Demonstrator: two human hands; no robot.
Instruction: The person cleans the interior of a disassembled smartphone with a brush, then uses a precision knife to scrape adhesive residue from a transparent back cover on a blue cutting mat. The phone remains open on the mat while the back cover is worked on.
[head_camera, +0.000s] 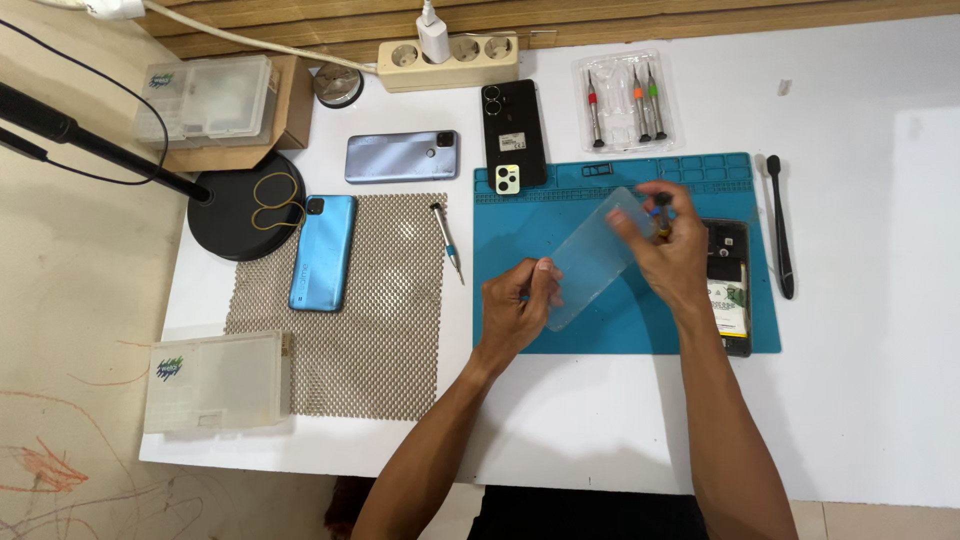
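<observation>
Both hands work over the blue mat (560, 225) on the white table (860, 400). A clear phone case (592, 258) is held between them, tilted, above the mat's middle.

Left hand (518, 308): fingers closed, pinching the case's lower end. The case runs up and to the right from this hand.

Right hand (668, 250): fingers curled around the case's upper end; the same hand also grips a small screwdriver (660, 212), whose coloured cap shows above the knuckles. The case lies to the left of this hand.

Just right of the right hand, partly under it, an opened phone (730, 290) lies on the mat with its insides showing. A black brush (780, 225) lies on the table beyond the mat's right edge.

Above the mat: a black phone (512, 130), face down, and a clear pack holding 3 screwdrivers (628, 100). A power strip (450, 60) sits at the back edge.

Left of the mat, a mesh pad (380, 320) carries a blue phone (323, 252) and a loose screwdriver (448, 243). A grey-blue phone (402, 156) lies above the pad.
</observation>
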